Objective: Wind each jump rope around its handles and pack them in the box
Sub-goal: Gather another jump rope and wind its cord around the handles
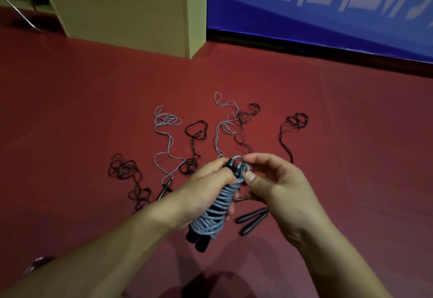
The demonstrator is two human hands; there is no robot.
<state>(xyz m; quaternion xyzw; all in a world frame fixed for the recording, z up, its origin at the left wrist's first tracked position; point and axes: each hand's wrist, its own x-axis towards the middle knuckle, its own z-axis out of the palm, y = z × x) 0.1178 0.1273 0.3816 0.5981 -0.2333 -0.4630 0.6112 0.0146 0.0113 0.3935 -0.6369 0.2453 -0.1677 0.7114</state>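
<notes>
The left hand [206, 194] is curled round a pair of black handles [199, 239] wrapped in coils of grey rope [218, 206], held above the red floor [351, 133]. The right hand [274, 180] pinches the last grey loop [239, 160] at the top end of the handles, thumb and fingers pressed on it. This looks like the tuck that finishes the winding.

The risk is that the loop slips from the pinch before it is locked under a coil. The stiff-looking rope would likely spring loose and the upper turns unwind. A slack left grip could let the 2 handles slide apart.

Several unwound ropes, grey [167, 133] and black [125, 171], lie on the floor beyond the hands. No box is in view.
</notes>
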